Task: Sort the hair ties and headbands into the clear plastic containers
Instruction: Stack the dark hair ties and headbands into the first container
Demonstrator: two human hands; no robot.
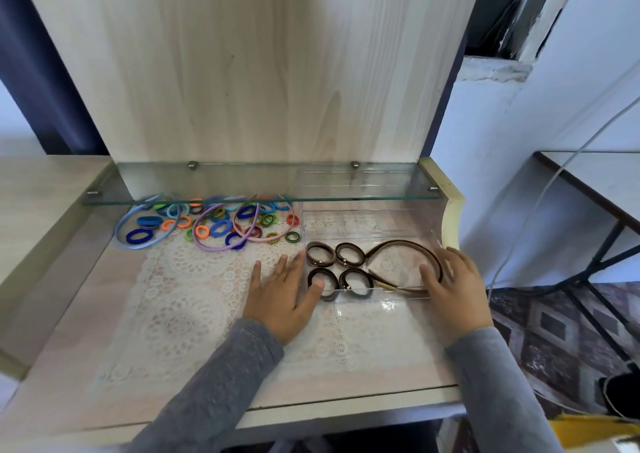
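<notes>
A clear plastic container (377,295) sits on the lace mat at the right, holding several brown hair ties (320,253) and a brown headband (405,244). My left hand (280,296) lies flat beside its left wall, fingers straight and thumb over the front left corner. My right hand (453,286) grips the right wall, thumb inside near the headband and fingers outside. Behind it stands a second clear container (346,224) with nothing visible in it. A loose pile of coloured hair ties (221,225) lies at the back left with a blue headband (121,227), a purple one (199,241) and a pink one (266,239).
A glass shelf (263,184) overhangs the back of the desk, above the pile and the rear container. A wooden panel (242,64) rises behind. The desk's right edge drops to a patterned floor (554,331), where a black-legged table (595,182) stands.
</notes>
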